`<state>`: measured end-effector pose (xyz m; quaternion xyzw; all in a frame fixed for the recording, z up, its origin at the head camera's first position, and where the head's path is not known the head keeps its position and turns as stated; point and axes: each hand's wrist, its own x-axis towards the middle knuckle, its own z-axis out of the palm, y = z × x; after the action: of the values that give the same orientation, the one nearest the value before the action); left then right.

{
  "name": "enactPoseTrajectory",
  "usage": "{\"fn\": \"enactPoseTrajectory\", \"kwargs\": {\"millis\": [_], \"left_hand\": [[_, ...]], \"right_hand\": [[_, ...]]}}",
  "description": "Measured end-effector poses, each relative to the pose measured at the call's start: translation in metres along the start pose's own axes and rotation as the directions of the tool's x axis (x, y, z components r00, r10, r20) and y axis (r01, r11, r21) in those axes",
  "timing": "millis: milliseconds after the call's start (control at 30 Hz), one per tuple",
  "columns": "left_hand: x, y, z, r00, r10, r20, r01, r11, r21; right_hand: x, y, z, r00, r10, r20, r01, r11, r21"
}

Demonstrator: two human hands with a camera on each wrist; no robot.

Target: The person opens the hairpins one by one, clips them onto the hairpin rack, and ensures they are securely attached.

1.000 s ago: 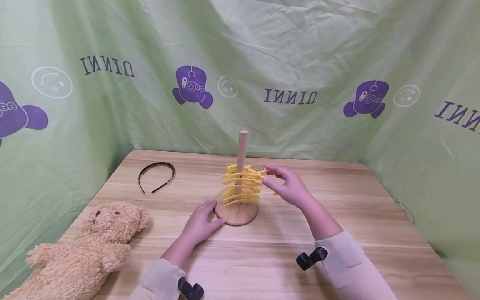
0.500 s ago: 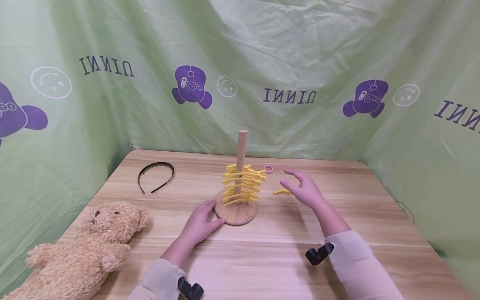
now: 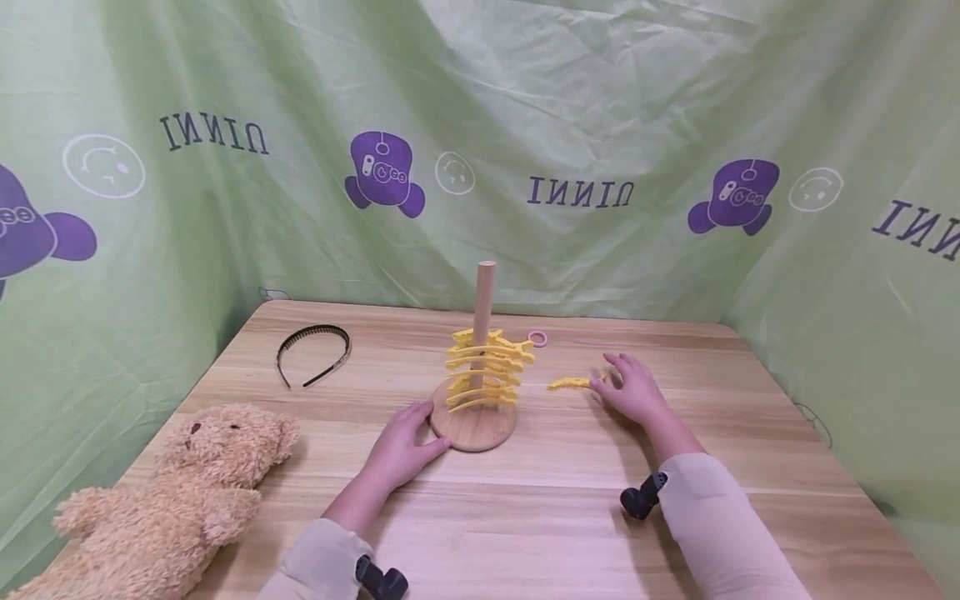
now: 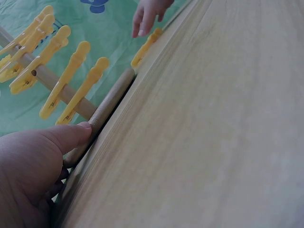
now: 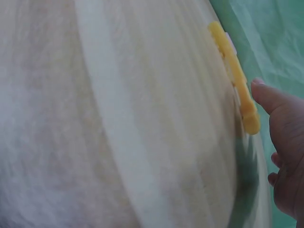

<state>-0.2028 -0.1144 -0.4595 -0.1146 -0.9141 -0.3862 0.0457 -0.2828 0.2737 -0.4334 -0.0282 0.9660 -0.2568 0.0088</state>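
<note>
A wooden stand with an upright post and a round base stands mid-table. Several yellow alligator hair clips sit on the post one above another, sticking out sideways. My left hand grips the base's left rim, thumb on the near edge; its other fingers are mostly hidden. One more yellow hair clip lies on the table right of the stand. Over that clip's right end hovers my right hand, fingers spread and holding nothing. In the right wrist view, the thumb is close beside the loose clip.
A pink ring lies behind the loose clip. Toward the back left is a black headband. A tan teddy bear lies along the left side. Green printed cloth hangs around the wooden table.
My right hand has let go of the top clip on the post, moved right, and come down to the loose clip. The pink ring has come into sight. My left hand stays put.
</note>
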Motion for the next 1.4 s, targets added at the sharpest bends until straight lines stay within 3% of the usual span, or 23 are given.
{"fn": "enactPoseTrajectory", "kwargs": {"millis": [333, 700, 1033, 1400], "left_hand": [[0.004, -0.002, 0.001, 0.999, -0.036, 0.027, 0.036, 0.999, 0.006], [0.003, -0.002, 0.001, 0.999, -0.034, 0.029, 0.034, 0.999, -0.003], [0.004, -0.003, 0.001, 0.998, -0.044, 0.034, 0.045, 0.999, -0.011], [0.004, -0.004, 0.002, 0.999, -0.039, 0.03, 0.039, 0.999, -0.005]], "right_hand": [[-0.001, 0.007, 0.012, 1.0, 0.018, 0.011, -0.017, 0.997, -0.074], [-0.001, 0.007, 0.011, 1.0, -0.008, -0.012, 0.008, 0.999, -0.034], [-0.005, 0.007, 0.007, 0.999, 0.019, -0.03, -0.019, 1.0, 0.005], [-0.012, 0.021, -0.001, 1.0, -0.018, -0.016, 0.018, 1.0, 0.013]]}}
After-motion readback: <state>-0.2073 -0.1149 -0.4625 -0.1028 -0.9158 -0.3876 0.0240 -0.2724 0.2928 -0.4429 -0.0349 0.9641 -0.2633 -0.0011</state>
